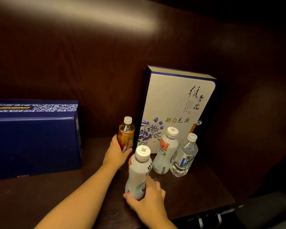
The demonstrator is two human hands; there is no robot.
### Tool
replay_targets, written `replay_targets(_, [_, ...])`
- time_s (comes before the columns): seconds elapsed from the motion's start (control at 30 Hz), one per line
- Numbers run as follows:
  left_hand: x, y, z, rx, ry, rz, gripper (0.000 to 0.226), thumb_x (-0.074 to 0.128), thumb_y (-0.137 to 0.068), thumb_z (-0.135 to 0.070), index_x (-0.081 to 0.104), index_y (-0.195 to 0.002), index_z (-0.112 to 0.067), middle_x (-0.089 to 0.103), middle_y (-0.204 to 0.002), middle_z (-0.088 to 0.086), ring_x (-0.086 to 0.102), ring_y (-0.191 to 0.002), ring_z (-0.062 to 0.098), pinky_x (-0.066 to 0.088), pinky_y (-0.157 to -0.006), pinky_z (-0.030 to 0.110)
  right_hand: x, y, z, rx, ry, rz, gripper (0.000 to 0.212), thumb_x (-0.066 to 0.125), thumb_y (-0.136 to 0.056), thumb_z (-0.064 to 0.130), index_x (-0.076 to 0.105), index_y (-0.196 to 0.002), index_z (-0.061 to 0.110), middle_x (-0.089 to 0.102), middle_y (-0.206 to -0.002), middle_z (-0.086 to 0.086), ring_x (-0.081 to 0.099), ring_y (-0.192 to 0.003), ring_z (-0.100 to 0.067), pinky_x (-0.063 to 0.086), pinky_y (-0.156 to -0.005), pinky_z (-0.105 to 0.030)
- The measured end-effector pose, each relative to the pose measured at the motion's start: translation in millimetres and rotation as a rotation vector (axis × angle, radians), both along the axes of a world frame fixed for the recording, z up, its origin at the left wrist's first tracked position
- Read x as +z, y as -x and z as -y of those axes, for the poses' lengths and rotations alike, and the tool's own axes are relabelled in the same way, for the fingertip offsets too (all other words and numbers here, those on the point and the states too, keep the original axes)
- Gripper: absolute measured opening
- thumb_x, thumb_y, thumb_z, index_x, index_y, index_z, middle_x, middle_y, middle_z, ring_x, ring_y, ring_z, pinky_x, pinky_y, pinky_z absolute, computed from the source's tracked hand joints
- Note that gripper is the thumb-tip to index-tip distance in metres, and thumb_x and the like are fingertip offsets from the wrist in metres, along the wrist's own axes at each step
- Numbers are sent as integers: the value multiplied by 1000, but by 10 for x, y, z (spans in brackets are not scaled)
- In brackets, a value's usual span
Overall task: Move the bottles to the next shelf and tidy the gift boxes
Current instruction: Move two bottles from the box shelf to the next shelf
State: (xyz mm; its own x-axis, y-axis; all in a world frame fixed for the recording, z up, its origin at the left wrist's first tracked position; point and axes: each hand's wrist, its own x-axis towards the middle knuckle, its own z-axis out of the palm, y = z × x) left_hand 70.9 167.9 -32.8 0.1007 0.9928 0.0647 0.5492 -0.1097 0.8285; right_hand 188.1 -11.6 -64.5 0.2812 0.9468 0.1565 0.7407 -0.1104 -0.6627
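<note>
Several bottles stand on a dark wooden shelf (48, 199). My left hand (116, 153) is wrapped around the base of an amber tea bottle (126, 133) with a white cap. My right hand (148, 199) grips the lower part of a white milky bottle (139, 172) at the front. Another white bottle (166, 151) and a clear water bottle (185, 156) stand to the right, untouched. Behind them a white gift box (177, 104) with blue flowers and calligraphy stands upright against the back wall. A dark blue gift box (33, 138) lies at the left.
The shelf's back wall (106, 71) and right side panel (254, 129) are dark wood and close the space in. The shelf's front edge runs at the lower right, with a grey metal part (210, 219) below it.
</note>
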Motion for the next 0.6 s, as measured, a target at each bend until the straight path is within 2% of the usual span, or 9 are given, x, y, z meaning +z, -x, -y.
replay_targets(0.07, [13,5,-24,22,-25,-7,93,81,-79,-40,27,-151,-19,40,-149,9,48,-131,31,44,-104,47,-31,-19,-9,27,-20,8,64,62,-59,85,42,-105,46,45,-95,29,39,-102,-1,34,-92,-32])
replay_targets(0.2, [31,65,116,1,-65,-44,74,83,-74,-42,44,-133,-20,48,-123,3,55,-111,24,49,-89,38,-70,-35,-5,29,-58,8,63,63,-61,83,47,-106,42,47,-95,27,40,-99,-1,34,-91,-31])
replay_targets(0.43, [-43,372,678,-25,-95,-20,64,80,-68,-56,49,-118,-30,52,-110,-9,56,-96,9,49,-76,32,1,-39,-9,13,-27,-74,64,69,-57,78,50,-105,41,51,-94,26,41,-97,-3,36,-90,-32])
replay_targets(0.53, [-69,533,881,-25,-119,-47,63,83,-61,-58,49,-109,-34,56,-104,-11,58,-94,8,52,-76,34,67,-17,-9,5,20,-117,65,73,-56,73,52,-106,37,56,-97,20,47,-99,-8,41,-89,-33])
replay_targets(0.6, [-80,629,990,-35,-126,-61,63,84,-58,-60,50,-106,-37,58,-103,-12,59,-95,9,54,-79,37,115,2,6,0,39,-205,65,80,-55,64,55,-108,35,62,-102,16,58,-98,-4,50,-81,-23])
